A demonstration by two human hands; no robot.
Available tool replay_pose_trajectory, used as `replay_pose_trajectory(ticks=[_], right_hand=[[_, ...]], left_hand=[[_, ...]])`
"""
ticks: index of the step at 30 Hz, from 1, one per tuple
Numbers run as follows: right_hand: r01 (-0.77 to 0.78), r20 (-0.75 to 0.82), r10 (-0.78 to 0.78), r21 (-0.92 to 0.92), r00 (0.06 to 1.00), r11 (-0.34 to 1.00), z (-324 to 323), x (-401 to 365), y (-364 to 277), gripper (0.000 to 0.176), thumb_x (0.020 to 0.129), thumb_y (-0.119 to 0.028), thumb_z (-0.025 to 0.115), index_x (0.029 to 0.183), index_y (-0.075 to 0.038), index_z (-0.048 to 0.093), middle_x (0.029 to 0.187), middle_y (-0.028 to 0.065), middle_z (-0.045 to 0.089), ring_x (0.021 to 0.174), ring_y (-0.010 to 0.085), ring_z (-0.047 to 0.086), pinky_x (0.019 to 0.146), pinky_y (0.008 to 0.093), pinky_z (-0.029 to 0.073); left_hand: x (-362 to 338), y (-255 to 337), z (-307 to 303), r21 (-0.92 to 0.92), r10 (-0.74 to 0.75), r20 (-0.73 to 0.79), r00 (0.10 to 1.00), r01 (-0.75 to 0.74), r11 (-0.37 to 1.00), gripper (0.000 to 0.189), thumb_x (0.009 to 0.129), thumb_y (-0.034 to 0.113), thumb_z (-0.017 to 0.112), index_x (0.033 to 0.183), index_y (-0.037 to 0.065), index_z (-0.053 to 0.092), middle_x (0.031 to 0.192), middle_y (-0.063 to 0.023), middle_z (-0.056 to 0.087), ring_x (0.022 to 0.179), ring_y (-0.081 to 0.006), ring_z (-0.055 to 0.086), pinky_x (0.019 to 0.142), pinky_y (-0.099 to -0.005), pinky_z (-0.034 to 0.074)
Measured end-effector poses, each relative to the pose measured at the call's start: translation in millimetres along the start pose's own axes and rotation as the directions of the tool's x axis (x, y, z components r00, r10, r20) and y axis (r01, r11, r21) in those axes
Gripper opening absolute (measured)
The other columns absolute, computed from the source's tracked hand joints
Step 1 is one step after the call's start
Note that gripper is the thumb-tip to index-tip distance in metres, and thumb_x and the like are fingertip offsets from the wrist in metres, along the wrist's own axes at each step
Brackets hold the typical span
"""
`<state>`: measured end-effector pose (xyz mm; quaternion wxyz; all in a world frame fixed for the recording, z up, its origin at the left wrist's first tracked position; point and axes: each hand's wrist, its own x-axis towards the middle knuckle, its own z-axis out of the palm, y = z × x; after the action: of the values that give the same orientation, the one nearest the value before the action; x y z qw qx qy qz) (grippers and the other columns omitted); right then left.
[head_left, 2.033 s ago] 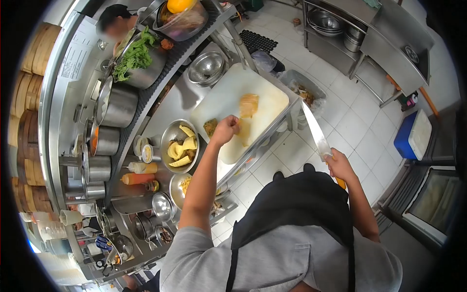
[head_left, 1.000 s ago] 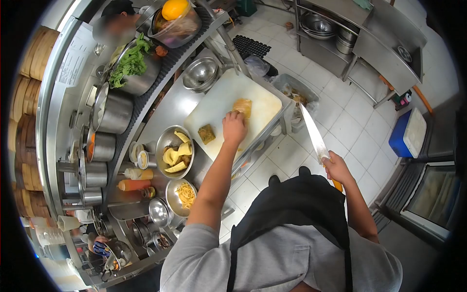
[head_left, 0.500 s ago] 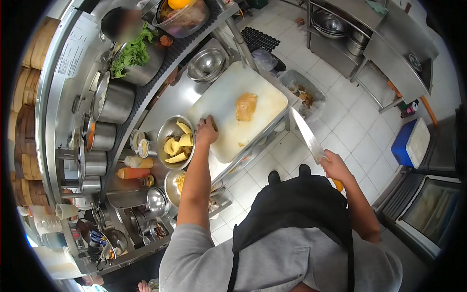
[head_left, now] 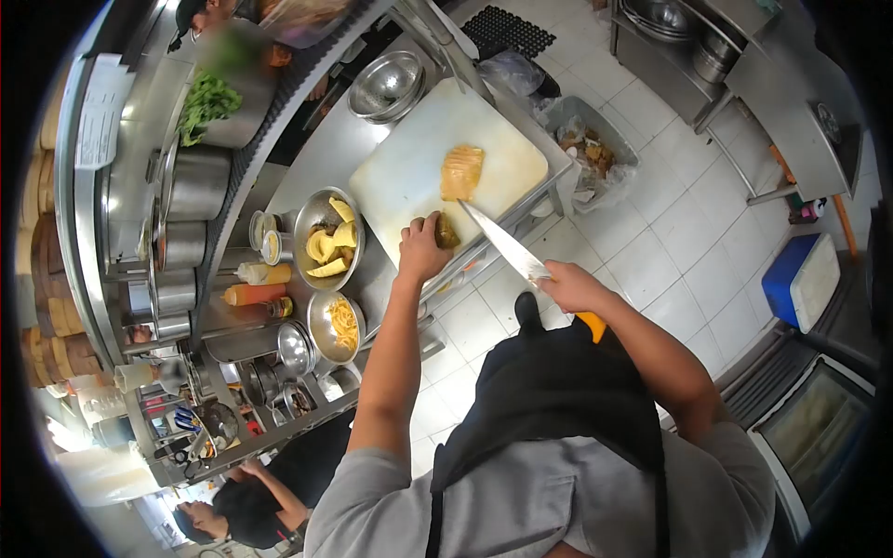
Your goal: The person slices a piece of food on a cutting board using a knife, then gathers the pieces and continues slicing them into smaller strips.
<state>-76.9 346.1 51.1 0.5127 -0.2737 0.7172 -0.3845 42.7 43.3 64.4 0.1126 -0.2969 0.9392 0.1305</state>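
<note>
You are gripping the mottled brown block (head_left: 448, 232) with your left hand (head_left: 423, 247), fingers curling over it, and it is sitting near the close edge of the white cutting board (head_left: 400, 172). Your right hand (head_left: 569, 288) is closing firmly around the orange handle of the kitchen knife (head_left: 508, 245), whose tip is pointing in over the board, between the block and the sliced orange-tan pile (head_left: 462, 174); you cannot tell whether it is touching the surface. To be handling this well, you should be pressing the block flat, tucking those fingertips back from the blade, bringing the block further in from the edge, and keeping the tip clear of the neat slices.
</note>
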Motion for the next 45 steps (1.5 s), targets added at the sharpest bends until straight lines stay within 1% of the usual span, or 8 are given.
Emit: replay_pose_trajectory(ticks=[2,5,6,10,13,16,30,45], right_hand=[[0.022,0.035,-0.023,0.024,0.999,0.999,5.9,9.9,-0.1,0.033,0.099,-0.027,0.055,0.101,0.006,0.058,0.074,0.0225,0.067,0.056,0.0312,0.067,0.062,0.0451,0.054],[0.052,0.056,-0.053,0.025,0.997,0.998,17.0,24.5,4.3,0.034,0.099,-0.027,0.055,0.102,0.006,0.059,0.078,0.0252,0.068,0.058,0.0337,0.068,0.064,0.0463,0.054],[0.039,0.07,-0.041,0.033,0.997,0.999,18.9,28.0,4.6,0.034,0.099,-0.027,0.055,0.102,0.006,0.059,0.081,0.0265,0.069,0.062,0.0365,0.069,0.067,0.0471,0.054],[0.082,0.047,-0.083,0.012,0.995,0.997,29.7,42.5,14.2,0.035,0.099,-0.028,0.055,0.103,0.006,0.06,0.086,0.0277,0.069,0.074,0.0404,0.07,0.072,0.0493,0.054],[0.101,0.041,-0.102,0.044,0.994,0.994,36.1,46.9,14.5,0.035,0.099,-0.029,0.055,0.105,0.006,0.059,0.089,0.0292,0.069,0.083,0.0439,0.069,0.078,0.0511,0.053],[0.086,0.036,-0.089,0.082,0.995,0.993,45.1,50.9,12.3,0.035,0.1,-0.028,0.054,0.104,0.006,0.059,0.092,0.0312,0.069,0.088,0.0469,0.068,0.082,0.0526,0.052],[0.168,0.011,-0.172,0.148,0.985,0.975,59.6,62.8,18.4,0.035,0.1,-0.028,0.053,0.099,0.007,0.057,0.09,0.0331,0.067,0.088,0.0499,0.066,0.081,0.0536,0.052],[0.04,0.091,-0.056,0.163,0.994,0.986,64.1,60.1,4.6,0.037,0.101,-0.029,0.052,0.104,0.008,0.057,0.094,0.0338,0.067,0.093,0.0486,0.066,0.084,0.0521,0.051]], left_hand=[[1.8,-8.7,-5.5,-0.028,0.026,0.051,0.998,-0.025,0.999,0.09,0.071,0.027,0.079,0.152,0.008,0.043,0.143,-0.0239,0.051,0.13,-0.0443,0.048,0.114,-0.0446,0.04],[24.3,-35.0,6.2,-0.36,-0.083,-0.135,0.987,0.029,0.933,0.079,0.081,0.029,0.077,0.149,0.003,0.047,0.144,-0.0253,0.051,0.129,-0.0417,0.051,0.115,-0.0432,0.039],[24.0,-15.2,0.1,-0.29,-0.191,-0.234,0.953,0.119,0.949,0.061,0.096,0.032,0.065,0.145,-0.001,0.051,0.145,-0.0268,0.05,0.131,-0.0401,0.052,0.115,-0.0431,0.039],[55.5,-19.8,31.1,-0.222,-0.215,-0.4,0.891,0.134,0.966,0.05,0.108,0.035,0.043,0.146,0.004,0.051,0.149,-0.0245,0.048,0.137,-0.0412,0.046,0.114,-0.0482,0.036],[58.5,-13.2,52.3,-0.019,-0.255,-0.424,0.869,0.274,0.962,0.052,0.108,0.038,0.04,0.151,0.009,0.045,0.152,-0.0226,0.044,0.142,-0.0414,0.037,0.115,-0.0567,0.03],[59.4,-19.9,57.3,-0.086,-0.281,-0.422,0.862,0.271,0.959,0.054,0.108,0.039,0.037,0.156,0.012,0.039,0.157,-0.0219,0.039,0.147,-0.0415,0.029,0.116,-0.062,0.023],[59.3,-19.4,54.2,-0.16,-0.311,-0.344,0.886,0.27,0.949,0.055,0.109,0.036,0.036,0.158,0.012,0.034,0.162,-0.0239,0.03,0.152,-0.044,0.021,0.12,-0.0613,0.018],[58.6,-18.0,55.8,-0.171,-0.265,-0.384,0.885,0.213,0.962,0.054,0.108,0.035,0.038,0.156,0.01,0.037,0.159,-0.0244,0.034,0.15,-0.0455,0.024,0.119,-0.0601,0.02]])
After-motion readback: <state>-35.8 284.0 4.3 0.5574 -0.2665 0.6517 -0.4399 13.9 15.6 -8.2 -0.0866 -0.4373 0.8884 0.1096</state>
